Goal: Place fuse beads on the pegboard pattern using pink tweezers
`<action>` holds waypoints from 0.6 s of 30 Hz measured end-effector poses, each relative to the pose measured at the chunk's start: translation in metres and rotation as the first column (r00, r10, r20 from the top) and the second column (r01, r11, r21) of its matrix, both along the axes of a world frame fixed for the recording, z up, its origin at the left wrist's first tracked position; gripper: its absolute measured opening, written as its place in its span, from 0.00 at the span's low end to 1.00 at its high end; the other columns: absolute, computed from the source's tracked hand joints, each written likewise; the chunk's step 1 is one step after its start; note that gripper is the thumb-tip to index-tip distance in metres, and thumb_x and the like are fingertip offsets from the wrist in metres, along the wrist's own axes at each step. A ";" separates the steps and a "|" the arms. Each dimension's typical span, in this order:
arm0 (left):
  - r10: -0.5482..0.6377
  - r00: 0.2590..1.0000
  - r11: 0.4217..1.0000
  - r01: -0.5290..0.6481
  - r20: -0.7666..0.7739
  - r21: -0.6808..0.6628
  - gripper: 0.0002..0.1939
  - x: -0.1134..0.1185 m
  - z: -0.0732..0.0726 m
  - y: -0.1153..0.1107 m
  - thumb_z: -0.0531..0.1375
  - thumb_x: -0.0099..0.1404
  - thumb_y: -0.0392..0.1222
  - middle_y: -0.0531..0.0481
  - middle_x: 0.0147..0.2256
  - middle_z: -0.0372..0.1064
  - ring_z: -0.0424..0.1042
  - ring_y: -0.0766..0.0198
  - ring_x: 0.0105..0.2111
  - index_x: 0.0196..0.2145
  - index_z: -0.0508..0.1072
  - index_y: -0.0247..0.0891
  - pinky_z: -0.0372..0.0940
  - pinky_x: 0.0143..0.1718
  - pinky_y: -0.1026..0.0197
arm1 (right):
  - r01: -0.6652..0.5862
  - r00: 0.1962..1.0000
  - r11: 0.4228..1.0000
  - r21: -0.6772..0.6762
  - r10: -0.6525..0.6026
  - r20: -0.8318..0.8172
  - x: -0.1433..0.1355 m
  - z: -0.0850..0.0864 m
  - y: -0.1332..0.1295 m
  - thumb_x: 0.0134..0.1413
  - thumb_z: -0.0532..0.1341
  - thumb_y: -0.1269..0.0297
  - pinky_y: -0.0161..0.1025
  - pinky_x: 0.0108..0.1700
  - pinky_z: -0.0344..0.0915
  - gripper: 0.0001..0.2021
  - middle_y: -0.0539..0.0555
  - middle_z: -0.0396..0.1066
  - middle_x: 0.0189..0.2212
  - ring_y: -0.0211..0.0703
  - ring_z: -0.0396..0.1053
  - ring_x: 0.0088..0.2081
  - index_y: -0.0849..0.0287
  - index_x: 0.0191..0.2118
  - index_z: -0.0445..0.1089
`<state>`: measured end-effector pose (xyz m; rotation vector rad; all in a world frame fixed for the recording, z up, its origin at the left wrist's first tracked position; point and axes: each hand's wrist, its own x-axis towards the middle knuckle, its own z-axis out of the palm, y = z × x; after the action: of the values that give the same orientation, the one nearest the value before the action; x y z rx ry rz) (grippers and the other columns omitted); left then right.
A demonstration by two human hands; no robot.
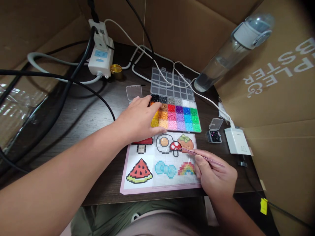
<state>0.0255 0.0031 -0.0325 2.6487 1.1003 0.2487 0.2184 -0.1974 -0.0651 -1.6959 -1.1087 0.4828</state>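
My right hand point(216, 172) pinches pink tweezers point(203, 156), their tip at a red-and-white mushroom made of fuse beads point(175, 146). The beads sit on a clear pegboard point(177, 182), which overlies a pattern sheet point(137, 157) with a watermelon, an egg, a bow and a rainbow. My left hand point(141, 116) lies with fingers spread over the left side of a bead box point(180, 113), thumb near its front edge. The box's compartments hold beads sorted by colour, and its clear lid point(171, 83) is folded back. My left hand hides part of the box.
A small clear case with dark beads point(214, 136) stands right of the big box, near a white charger point(237, 141). A water bottle point(223, 59) leans at the back right. Cables, a power strip point(100, 55) and a gold cup point(116, 71) occupy the back left. Cardboard walls surround the desk.
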 end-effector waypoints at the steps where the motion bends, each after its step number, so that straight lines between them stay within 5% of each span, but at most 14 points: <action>1: 0.000 1.000 1.000 0.000 -0.004 0.003 0.44 0.000 0.000 0.000 0.64 0.59 0.65 0.30 0.63 0.57 0.56 0.35 0.65 0.64 0.63 0.34 0.51 0.65 0.38 | 0.001 1.000 1.000 -0.001 -0.001 -0.005 0.000 0.000 0.000 0.59 0.66 0.65 0.34 0.15 0.64 0.07 0.57 0.80 0.28 0.35 0.66 0.15 0.60 0.39 0.82; 18: -0.002 1.000 1.000 0.002 -0.015 0.008 0.45 -0.001 0.000 0.000 0.63 0.59 0.65 0.28 0.64 0.56 0.56 0.34 0.64 0.64 0.63 0.33 0.49 0.65 0.39 | -0.034 0.996 0.998 0.054 0.038 -0.079 -0.004 0.005 0.005 0.60 0.65 0.69 0.30 0.14 0.62 0.07 0.57 0.81 0.33 0.30 0.64 0.14 0.58 0.40 0.82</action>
<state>0.0250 0.0033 -0.0320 2.6630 1.1034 0.2339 0.2144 -0.1924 -0.0605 -1.5999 -1.0865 0.5349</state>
